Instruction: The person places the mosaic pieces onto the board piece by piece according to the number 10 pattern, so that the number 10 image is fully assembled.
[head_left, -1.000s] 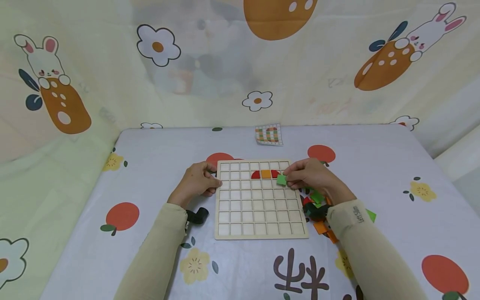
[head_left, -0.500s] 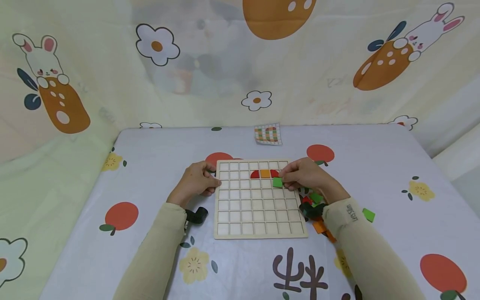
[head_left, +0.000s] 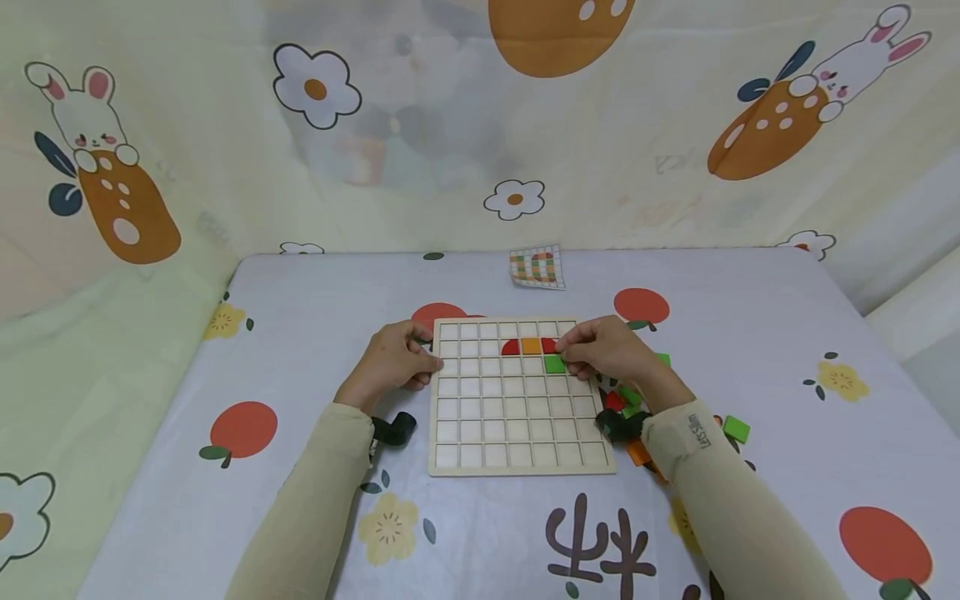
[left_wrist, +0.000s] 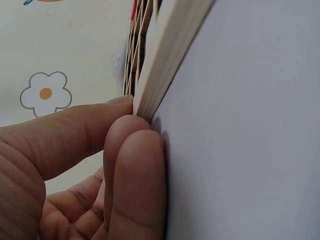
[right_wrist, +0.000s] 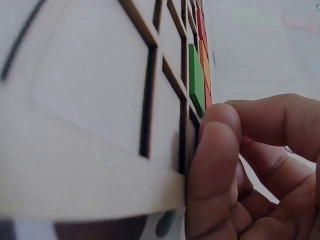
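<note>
A pale wooden grid board (head_left: 432,425) lies flat on the table. My left hand (head_left: 390,358) holds its left edge between thumb and fingers; in the left wrist view the fingertips sit right at the board's side. A green square tile (head_left: 554,364) is in a cell near the board's upper right. Thumb and finger of my right hand (head_left: 613,350) pinch at its right end, seen close in the right wrist view. In the row above are a red rounded piece (head_left: 511,347), an orange square tile (head_left: 531,346) and another red piece (head_left: 548,344), partly behind the fingertips.
Loose green, red and orange tiles (head_left: 630,397) lie right of the board, partly hidden under my right wrist. One green tile (head_left: 737,429) lies farther right. A small card with a coloured grid pattern (head_left: 536,267) is at the table's back edge, before a printed curtain (head_left: 420,217).
My right hand has moved slightly left with the green tile, which has gone from tilted above the board to flat in a cell. The left hand has stayed at the board's edge.
</note>
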